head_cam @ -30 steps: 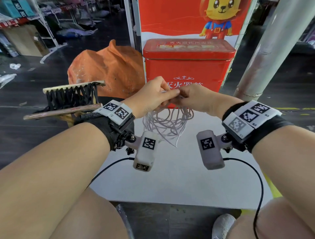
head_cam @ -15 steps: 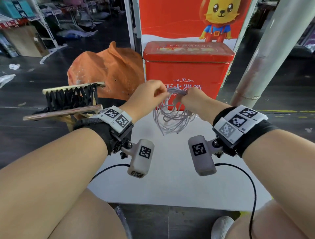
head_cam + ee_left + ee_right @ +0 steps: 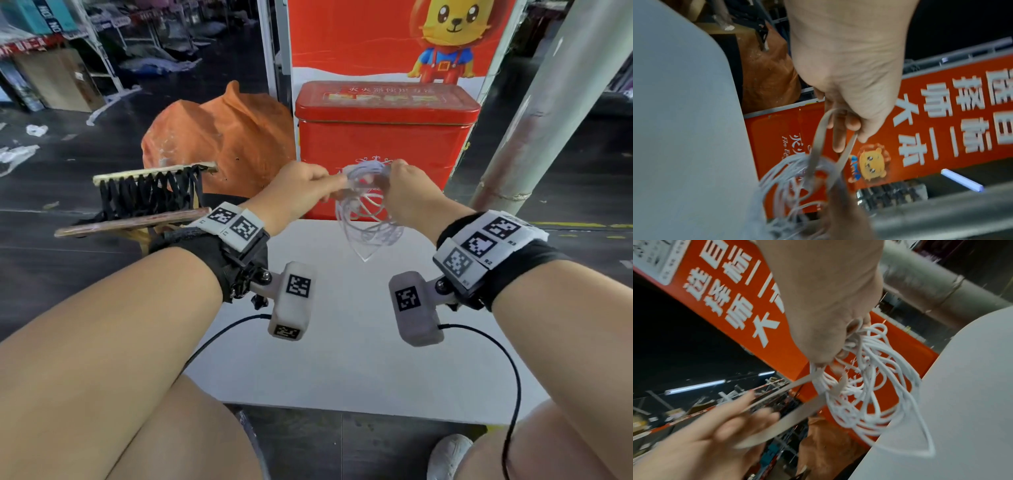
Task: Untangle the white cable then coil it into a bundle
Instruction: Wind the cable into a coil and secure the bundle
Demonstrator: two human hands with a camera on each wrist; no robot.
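While both hands are raised above the white table [image 3: 342, 359], the white cable [image 3: 368, 219] hangs between them as a loose bundle of loops.

The right hand [image 3: 407, 192] grips the top of the bundle with curled fingers. The left hand [image 3: 298, 192] pinches a flat band [image 3: 818, 141] with its thumb and fingers; this band goes around the gathered loops. A red tin box [image 3: 383, 137] stands behind, and an orange sack [image 3: 222, 144] is to its left.
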